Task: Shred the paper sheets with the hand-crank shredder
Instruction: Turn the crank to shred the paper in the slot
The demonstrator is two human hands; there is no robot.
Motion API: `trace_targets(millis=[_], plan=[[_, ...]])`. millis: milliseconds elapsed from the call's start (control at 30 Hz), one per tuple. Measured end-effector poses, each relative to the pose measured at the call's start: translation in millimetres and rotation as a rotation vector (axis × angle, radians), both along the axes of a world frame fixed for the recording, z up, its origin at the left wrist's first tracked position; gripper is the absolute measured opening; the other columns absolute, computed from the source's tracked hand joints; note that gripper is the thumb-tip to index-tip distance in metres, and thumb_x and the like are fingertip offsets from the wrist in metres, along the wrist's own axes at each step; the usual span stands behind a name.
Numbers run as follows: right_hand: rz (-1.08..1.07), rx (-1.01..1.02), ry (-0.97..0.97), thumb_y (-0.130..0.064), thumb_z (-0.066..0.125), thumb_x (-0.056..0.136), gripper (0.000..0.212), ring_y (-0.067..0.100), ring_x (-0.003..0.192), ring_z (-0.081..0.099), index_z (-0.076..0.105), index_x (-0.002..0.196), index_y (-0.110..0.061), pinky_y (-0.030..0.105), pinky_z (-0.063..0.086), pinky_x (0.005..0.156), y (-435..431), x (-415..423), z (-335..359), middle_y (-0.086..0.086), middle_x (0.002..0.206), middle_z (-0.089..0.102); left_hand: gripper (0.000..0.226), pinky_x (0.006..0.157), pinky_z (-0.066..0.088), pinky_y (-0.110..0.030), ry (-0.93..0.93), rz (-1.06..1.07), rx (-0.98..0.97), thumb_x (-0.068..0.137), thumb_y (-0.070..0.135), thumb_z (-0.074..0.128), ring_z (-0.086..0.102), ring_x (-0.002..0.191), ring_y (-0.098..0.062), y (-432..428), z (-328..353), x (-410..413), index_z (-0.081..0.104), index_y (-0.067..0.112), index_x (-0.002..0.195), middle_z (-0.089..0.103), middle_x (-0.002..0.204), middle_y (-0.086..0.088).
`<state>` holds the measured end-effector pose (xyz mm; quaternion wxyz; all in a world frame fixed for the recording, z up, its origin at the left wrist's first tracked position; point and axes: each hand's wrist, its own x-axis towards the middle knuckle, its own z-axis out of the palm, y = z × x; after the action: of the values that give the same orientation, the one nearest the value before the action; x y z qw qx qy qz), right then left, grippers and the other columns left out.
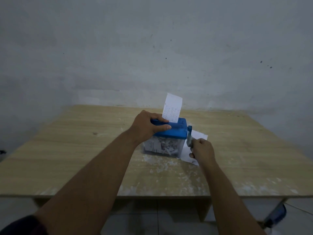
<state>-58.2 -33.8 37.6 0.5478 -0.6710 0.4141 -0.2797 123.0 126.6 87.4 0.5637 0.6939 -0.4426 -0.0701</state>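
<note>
The shredder (171, 131) looks light and plasticky, liable to skid or tip, so it wants pinning from above. The left hand (147, 128) does this, its fingers (159, 119) curled over the blue lid (177, 126). The right hand (202, 150) wraps its fingers (192, 156) round the crank (189, 136). A thin, floppy sheet (172, 108) stands in the slot just beyond the left fingers. The clear bin (162, 148) under them is packed with shreds. A spare sheet (199, 135) lies on the surface (67, 150) beneath the right fingers.
</note>
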Motion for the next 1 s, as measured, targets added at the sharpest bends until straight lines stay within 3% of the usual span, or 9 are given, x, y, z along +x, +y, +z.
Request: trace_targets(millis=[133,433,600,733,833,900,1000], plan=[[-0.025,-0.076,-0.035,-0.029,0.063,0.101,0.027,0.024,0.069,0.067,0.070,0.092,-0.005,0.037,0.056,0.062,24.1,-26.2,12.8,0.011,0.084,0.070,0.022,0.082,0.058,-0.015,0.003,-0.006,0.006,0.074,0.033,0.096,0.072,0.102,-0.004,0.9,0.5,-0.9,0.087,0.030,0.094,0.078,0.112,0.015],[0.083,-0.180,-0.194,-0.024,0.059,0.106,0.028,0.017,0.059,0.055,0.071,0.089,-0.006,0.039,0.057,0.070,14.0,-24.3,86.2,0.003,0.067,0.065,0.024,0.080,0.057,-0.013,-0.016,-0.011,0.022,0.078,0.033,0.094,0.073,0.098,-0.002,2.3,2.9,-0.8,0.087,0.027,0.101,0.079,0.111,0.013],[0.117,-0.209,-0.207,-0.034,0.055,0.109,0.037,0.011,0.056,0.059,0.070,0.095,-0.003,0.031,0.054,0.065,-2.0,4.0,107.8,0.002,0.068,0.069,0.027,0.077,0.055,-0.009,-0.008,-0.032,0.056,0.079,0.033,0.093,0.073,0.093,0.003,4.5,6.3,0.1,0.086,0.027,0.105,0.078,0.104,0.016],[0.115,-0.218,-0.155,-0.036,0.053,0.109,0.042,0.021,0.063,0.062,0.066,0.085,-0.005,0.038,0.059,0.074,-17.5,30.3,105.6,0.004,0.063,0.068,0.028,0.079,0.056,-0.012,-0.012,-0.013,0.046,0.078,0.035,0.094,0.074,0.095,-0.001,3.0,3.9,-0.2,0.087,0.028,0.104,0.079,0.106,0.014],[0.130,-0.209,0.005,-0.036,0.056,0.108,0.037,0.027,0.075,0.066,0.065,0.094,-0.003,0.049,0.063,0.086,-29.3,39.7,81.9,0.015,0.087,0.072,0.029,0.081,0.058,-0.014,-0.003,-0.007,0.024,0.076,0.034,0.095,0.074,0.097,-0.003,2.8,2.8,-0.5,0.087,0.026,0.103,0.080,0.108,0.012],[0.162,-0.142,0.099,-0.027,0.060,0.106,0.029,0.032,0.085,0.067,0.066,0.102,0.001,0.053,0.062,0.088,-32.2,39.1,59.8,0.022,0.099,0.070,0.028,0.082,0.059,-0.016,0.002,-0.014,0.014,0.076,0.032,0.096,0.075,0.097,-0.004,2.4,2.7,-0.9,0.087,0.025,0.102,0.080,0.109,0.012],[0.119,-0.088,0.124,-0.012,0.058,0.105,0.019,0.039,0.083,0.066,0.062,0.088,-0.003,0.057,0.060,0.087,-26.0,31.0,32.5,0.028,0.094,0.069,0.025,0.078,0.059,-0.017,0.005,0.001,-0.024,0.075,0.030,0.096,0.075,0.094,-0.005,0.8,-0.4,-3.4,0.087,0.024,0.098,0.080,0.107,0.010]])
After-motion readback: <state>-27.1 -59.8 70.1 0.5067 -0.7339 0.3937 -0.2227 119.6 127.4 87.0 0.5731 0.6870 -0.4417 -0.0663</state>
